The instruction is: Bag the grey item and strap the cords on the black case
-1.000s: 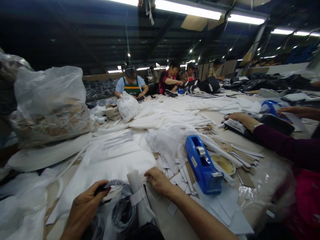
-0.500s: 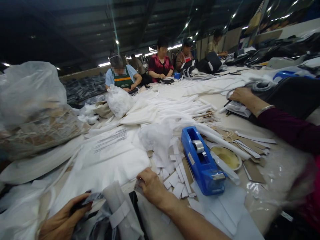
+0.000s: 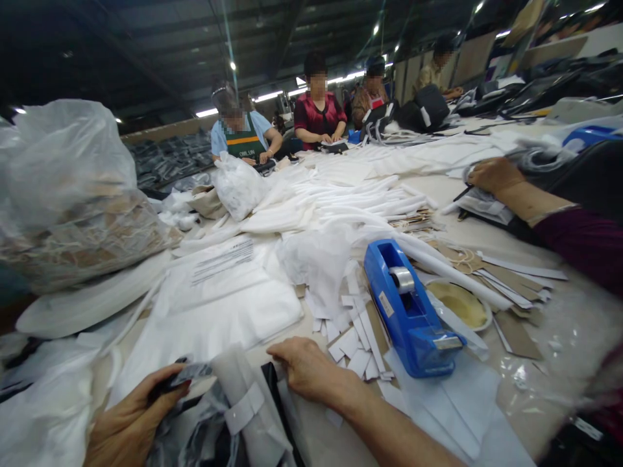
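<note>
My left hand is at the bottom left, fingers curled round the edge of a grey plastic bag. A white rolled paper tube with a band sticks up out of that bag. My right hand lies knuckles up beside the tube, fingers bent and pinched at the bag's dark edge. Small white paper strips are scattered just right of that hand. A blue tape dispenser stands further right.
Flat white bags and white rolls cover the table. A large plastic sack of scraps bulks at the left. A neighbour's hand and sleeve are at the right. A small dish sits by the dispenser. Several people work across the table.
The camera has tilted and shifted. My left hand slid lower and left with the bag, and the tube leaned over. My right hand stays at the bag's edge.
</note>
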Tool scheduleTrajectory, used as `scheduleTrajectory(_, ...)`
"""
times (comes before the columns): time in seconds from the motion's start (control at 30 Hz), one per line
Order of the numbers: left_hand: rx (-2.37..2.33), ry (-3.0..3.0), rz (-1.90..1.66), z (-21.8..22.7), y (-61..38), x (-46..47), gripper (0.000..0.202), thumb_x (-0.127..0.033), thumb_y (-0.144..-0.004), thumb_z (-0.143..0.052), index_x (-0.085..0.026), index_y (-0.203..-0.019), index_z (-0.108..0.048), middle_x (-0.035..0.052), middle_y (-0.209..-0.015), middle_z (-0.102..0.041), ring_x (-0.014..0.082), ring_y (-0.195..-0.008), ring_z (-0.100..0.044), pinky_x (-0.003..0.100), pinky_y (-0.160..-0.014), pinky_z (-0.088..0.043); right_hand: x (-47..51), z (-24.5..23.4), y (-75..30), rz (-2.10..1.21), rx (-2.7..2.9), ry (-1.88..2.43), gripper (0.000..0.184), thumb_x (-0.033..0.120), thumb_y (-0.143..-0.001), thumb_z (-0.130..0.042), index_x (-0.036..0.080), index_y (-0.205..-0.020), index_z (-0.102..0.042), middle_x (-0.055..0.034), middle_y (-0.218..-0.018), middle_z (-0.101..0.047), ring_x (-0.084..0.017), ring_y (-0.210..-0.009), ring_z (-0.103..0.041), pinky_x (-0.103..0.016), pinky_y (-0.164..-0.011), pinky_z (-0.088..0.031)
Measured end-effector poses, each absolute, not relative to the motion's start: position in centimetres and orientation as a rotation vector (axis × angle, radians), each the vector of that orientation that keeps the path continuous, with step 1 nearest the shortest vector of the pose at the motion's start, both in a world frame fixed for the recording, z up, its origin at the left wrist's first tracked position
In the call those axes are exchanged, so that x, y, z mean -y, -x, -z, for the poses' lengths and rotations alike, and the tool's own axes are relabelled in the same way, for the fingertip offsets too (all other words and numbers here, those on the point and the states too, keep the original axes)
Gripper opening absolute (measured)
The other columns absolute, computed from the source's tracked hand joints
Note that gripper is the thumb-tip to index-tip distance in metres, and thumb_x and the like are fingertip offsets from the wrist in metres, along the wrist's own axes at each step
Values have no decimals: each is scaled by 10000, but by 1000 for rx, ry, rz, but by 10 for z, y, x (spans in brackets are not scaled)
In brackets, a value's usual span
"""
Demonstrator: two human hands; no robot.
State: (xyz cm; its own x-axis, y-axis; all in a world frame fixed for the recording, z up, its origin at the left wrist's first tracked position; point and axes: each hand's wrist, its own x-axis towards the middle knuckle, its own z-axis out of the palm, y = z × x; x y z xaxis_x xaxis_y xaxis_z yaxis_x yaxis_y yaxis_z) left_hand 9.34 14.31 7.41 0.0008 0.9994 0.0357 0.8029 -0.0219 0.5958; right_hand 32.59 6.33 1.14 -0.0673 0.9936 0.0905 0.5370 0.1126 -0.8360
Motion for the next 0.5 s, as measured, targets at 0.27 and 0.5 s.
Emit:
scheduleTrajectory(0.27, -1753, -1644, -643, -82, -108, -141, 537, -497, -465, -652, -193, -907, -637, 2, -772, -689, 209, -774, -619, 201, -562, -482, -56, -18, -328, -892, 1722, 1484, 529, 78, -659, -431, 203, -1150, -586, -76, -980, -683, -219, -908, -624, -272, -760, -453)
scheduleTrajectory(0.5, -1489, -2094, -484, -75, -109, -147, 458, -341, -715, -476, -110, -1104, -545, 43, -806, -661, 210, -766, -611, 276, -678, -482, -62, -5, -327, -821, 1570, 1516, 440, 108, -703, -366, 120, -1079, -595, -68, -843, -681, -166, -729, -616, -275, -737, -468)
